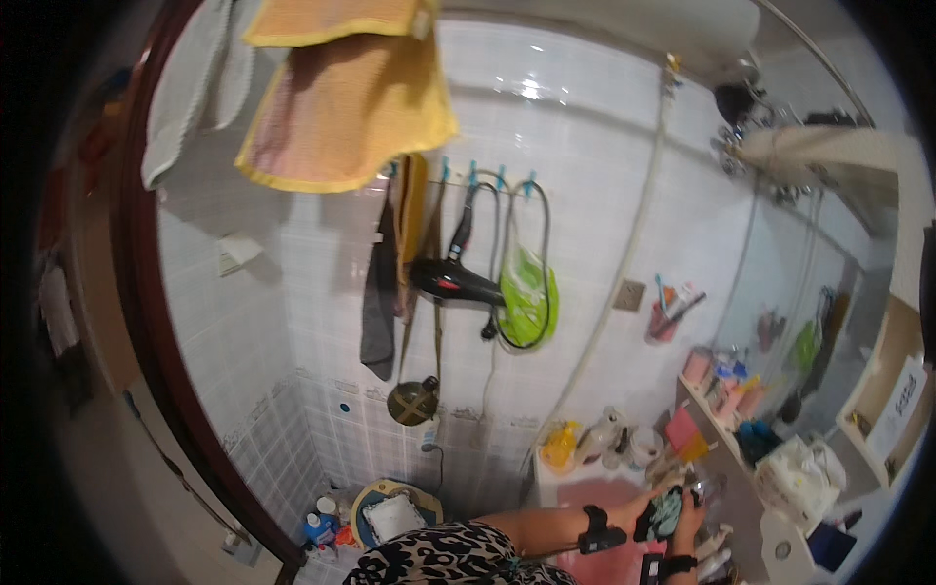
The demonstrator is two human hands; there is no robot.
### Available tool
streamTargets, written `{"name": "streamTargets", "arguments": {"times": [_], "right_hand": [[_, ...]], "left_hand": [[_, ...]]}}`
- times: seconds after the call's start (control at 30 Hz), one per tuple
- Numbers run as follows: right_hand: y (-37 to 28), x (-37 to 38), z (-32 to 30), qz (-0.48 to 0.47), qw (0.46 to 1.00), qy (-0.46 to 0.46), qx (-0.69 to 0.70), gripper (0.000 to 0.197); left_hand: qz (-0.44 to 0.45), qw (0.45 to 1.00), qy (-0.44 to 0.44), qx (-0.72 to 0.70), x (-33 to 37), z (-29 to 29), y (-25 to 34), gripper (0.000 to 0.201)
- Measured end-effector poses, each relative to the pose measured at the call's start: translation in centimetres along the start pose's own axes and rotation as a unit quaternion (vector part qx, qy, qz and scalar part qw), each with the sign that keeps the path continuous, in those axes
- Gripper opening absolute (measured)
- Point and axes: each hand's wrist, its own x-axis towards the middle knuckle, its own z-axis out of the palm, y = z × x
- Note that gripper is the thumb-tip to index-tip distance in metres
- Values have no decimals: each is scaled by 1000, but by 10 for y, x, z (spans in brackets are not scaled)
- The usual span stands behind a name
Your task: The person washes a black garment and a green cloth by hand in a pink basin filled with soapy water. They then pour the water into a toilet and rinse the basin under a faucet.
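My left forearm reaches across a pink washbasin [595, 490], with a black strapped device on the wrist. My left hand [634, 511] and my right hand [690, 520] are close together at the basin's far right side. Bunched between them is a small black and pale green cloth [666, 514], and both hands are closed on it. Its exact kind is too small to make out. The right wrist also wears a black strapped device. Beside the right hand there is a shiny, clear-looking object [712, 486], partly hidden.
A yellow pump bottle [560, 447] and other bottles line the basin's back edge. A shelf [720, 429] with toiletries runs below the mirror [795, 283]. A black hair dryer [456, 283] and a canteen [413, 401] hang on the tiled wall. Yellow towels [351, 107] hang overhead.
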Motion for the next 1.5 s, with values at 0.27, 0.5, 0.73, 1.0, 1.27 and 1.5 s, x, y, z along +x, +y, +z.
{"name": "streamTargets", "arguments": {"times": [0.27, 0.5, 0.73, 1.0, 1.27, 1.5], "right_hand": [[0, -47, 7, -138, 974, -29, -176, 35], [-46, -93, 32, -120, 879, -173, -427, 85], [8, -106, 32, 13, 972, -117, -203, 78], [97, -176, -76, 195, 858, 146, -452, 44], [95, -178, -109, 255, 712, 193, -625, 37], [99, -163, -108, 463, 760, 238, -390, 38]], "left_hand": [[-48, 982, -170, -60, 1, -34, -18, 48], [78, 986, -110, 100, -45, -17, -7, 42], [-103, 994, -15, 39, 5, -100, -5, 37], [-179, 942, -250, -135, 81, -166, 25, 43], [-206, 970, -122, -42, 131, -179, 60, 45], [-307, 927, -199, -79, 155, -192, 63, 17]]}}
